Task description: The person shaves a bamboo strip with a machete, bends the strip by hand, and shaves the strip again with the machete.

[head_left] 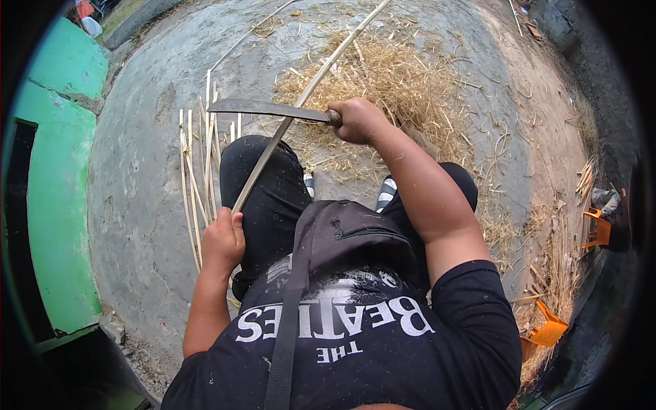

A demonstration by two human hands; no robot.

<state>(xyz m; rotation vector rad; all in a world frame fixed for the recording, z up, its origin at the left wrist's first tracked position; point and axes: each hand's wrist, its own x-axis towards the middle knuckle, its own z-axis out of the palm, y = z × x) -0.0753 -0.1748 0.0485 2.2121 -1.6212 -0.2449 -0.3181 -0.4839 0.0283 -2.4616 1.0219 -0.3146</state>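
Observation:
My left hand [223, 237] is closed round the lower end of a long split bamboo strip [316, 80]. The strip slants over my left knee and up to the far right, past the top of the view. My right hand [358, 121] grips the wooden handle of a machete [268, 108]. Its dark blade points left and crosses the strip just beyond the knee; the two appear to touch. Beside my left leg lie several pale bamboo strips [189, 174], roughly side by side on the ground.
A heap of curly shavings [396, 75] covers the grey concrete ground [147, 137] beyond my feet. A green wall [61, 225] stands at the left. To the right are an orange plastic chair [548, 326], another orange chair [597, 229] and more bamboo pieces [562, 246].

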